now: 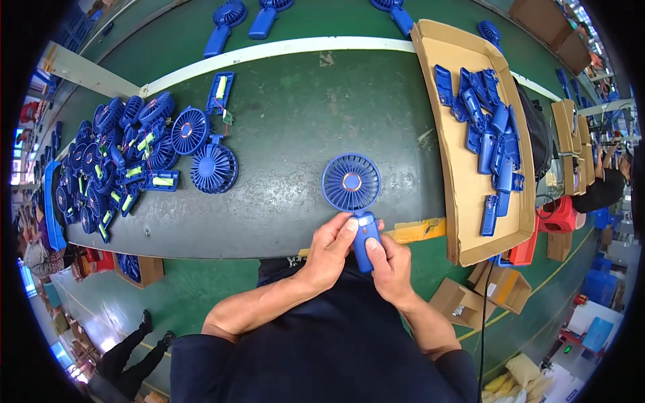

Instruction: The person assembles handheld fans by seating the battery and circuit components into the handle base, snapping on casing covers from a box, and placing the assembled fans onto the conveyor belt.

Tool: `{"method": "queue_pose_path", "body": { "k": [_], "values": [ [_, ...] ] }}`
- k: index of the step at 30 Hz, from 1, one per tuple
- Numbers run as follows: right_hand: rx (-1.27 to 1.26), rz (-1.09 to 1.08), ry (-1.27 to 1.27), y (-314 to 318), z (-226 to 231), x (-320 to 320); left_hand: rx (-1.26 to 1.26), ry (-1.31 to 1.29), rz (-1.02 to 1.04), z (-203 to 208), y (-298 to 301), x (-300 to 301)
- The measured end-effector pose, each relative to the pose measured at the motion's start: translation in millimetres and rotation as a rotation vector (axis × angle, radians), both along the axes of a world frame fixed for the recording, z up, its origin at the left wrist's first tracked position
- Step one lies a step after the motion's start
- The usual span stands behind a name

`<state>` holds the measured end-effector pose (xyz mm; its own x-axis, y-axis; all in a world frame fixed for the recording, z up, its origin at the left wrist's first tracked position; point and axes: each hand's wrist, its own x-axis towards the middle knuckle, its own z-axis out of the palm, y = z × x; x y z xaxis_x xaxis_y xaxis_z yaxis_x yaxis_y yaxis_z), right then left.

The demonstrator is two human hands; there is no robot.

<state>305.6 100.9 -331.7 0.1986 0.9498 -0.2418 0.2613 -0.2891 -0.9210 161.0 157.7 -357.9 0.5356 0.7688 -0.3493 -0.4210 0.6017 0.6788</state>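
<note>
A blue handheld fan (351,181) is held upright over the near edge of the green worktable (289,121), its round grille toward the far side. My left hand (326,250) grips the neck and upper handle from the left, thumb on the front. From the right, my right hand (393,270) is closed round the lower handle, its thumb pressed on the front face. To the left lies a heap of opened blue fans (91,158) with green-yellow batteries showing. A separate fan (214,168) lies at the heap's right edge, beside an open handle shell (220,94) with a battery and wires.
At the right, a shallow cardboard tray (463,215) holds blue handle covers (500,124). A white rail (289,47) runs along the back, with more fans (229,13) beyond it. Yellow tape (420,231) marks the near edge. Cardboard boxes (460,302) stand on the floor.
</note>
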Motion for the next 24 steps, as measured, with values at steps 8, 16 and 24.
{"method": "queue_pose_path", "body": {
  "k": [8,16,24],
  "values": [
    [-0.114,-0.039,0.074,13.2,10.0,4.0,0.140,0.093,-0.030,4.6,-3.3,2.8],
    [-0.157,-0.042,0.212,14.8,5.7,8.0,0.134,0.061,0.004,7.0,4.6,6.1],
    [-0.144,-0.016,0.770,7.0,10.3,7.2,0.044,-0.112,-0.072,11.9,8.6,-4.3]
  ]
}}
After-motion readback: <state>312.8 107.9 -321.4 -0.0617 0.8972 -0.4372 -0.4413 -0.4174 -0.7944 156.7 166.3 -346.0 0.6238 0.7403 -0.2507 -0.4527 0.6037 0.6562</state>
